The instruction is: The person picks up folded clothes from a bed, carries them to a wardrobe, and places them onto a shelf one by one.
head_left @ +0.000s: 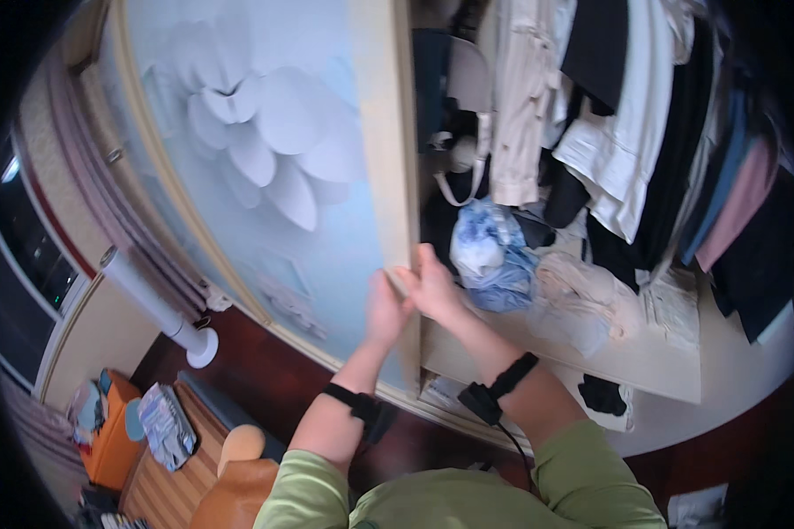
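Note:
Both hands are at the pale edge of a sliding wardrobe door [393,159], in the middle of the view. My left hand [386,310] is closed against the door's front near that edge. Around the edge from the wardrobe side, my right hand [432,289] grips it, thumb raised and fingers partly hidden. The door's panel is light blue with large white flowers. Right of it the wardrobe stands open, with a crumpled blue and white garment [494,256] lying close to my right hand. A beige bundle of cloth [582,286] lies on the same shelf [653,370].
Clothes hang at the right, among them a white shirt [622,150] and a pink garment [739,207]. At the left are a white tower-shaped appliance [163,309], an orange box [113,441] and a brown chair [234,494]. A black cloth [602,394] lies below the shelf.

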Demonstrator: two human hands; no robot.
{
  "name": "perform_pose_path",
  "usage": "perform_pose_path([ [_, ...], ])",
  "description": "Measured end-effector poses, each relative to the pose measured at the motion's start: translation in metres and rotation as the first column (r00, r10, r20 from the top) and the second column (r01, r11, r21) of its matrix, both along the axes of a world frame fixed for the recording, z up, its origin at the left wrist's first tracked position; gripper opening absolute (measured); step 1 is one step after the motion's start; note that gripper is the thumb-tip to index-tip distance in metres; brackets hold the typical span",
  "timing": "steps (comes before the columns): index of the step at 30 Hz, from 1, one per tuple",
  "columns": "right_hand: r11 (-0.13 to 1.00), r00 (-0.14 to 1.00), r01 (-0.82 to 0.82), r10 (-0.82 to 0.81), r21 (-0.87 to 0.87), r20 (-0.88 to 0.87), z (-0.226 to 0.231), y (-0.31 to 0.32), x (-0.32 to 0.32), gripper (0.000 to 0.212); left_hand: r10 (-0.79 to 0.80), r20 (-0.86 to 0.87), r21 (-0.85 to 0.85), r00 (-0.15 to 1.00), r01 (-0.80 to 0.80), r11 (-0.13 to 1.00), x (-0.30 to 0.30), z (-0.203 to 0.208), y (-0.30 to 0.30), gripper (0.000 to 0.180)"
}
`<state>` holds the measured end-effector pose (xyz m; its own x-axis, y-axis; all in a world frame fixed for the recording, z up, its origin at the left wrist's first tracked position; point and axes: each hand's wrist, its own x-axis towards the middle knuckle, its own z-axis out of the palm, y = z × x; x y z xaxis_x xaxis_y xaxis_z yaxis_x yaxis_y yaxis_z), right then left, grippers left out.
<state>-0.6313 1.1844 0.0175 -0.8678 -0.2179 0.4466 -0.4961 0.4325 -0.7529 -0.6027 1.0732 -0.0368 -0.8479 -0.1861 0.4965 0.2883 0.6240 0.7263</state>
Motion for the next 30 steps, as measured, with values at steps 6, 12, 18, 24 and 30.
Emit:
perform_pose_path([
  [6,0.999,0.998,0.03,-0.032,-0.03,-0.057,0.0,0.002,-0.01,0.036,-0.034,-0.066,-0.045,0.997,0.031,0.999,-0.014,0.001,0.002,0.054],
  [12,0.997,0.998,0.059,-0.057,-0.053,0.03,-0.001,0.003,-0.019,0.038,-0.083,0.02,0.015,0.996,0.082,0.996,-0.027,-0.001,0.002,0.053],
  [18,0.998,0.985,0.045,-0.037,-0.045,0.169,0.013,-0.001,-0.016,0.041,-0.112,-0.018,0.019,0.994,0.112,0.994,-0.042,-0.005,-0.012,0.053],
  [24,0.996,0.989,0.029,-0.017,-0.081,0.149,-0.022,0.034,-0.005,0.04,-0.129,-0.038,-0.001,0.991,0.13,0.992,-0.044,0.0,0.004,0.054],
  [30,0.993,0.991,-0.039,0.053,-0.108,0.125,-0.072,0.104,0.059,0.018,-0.115,-0.013,0.067,0.993,0.116,0.991,-0.042,-0.005,0.009,0.048],
])
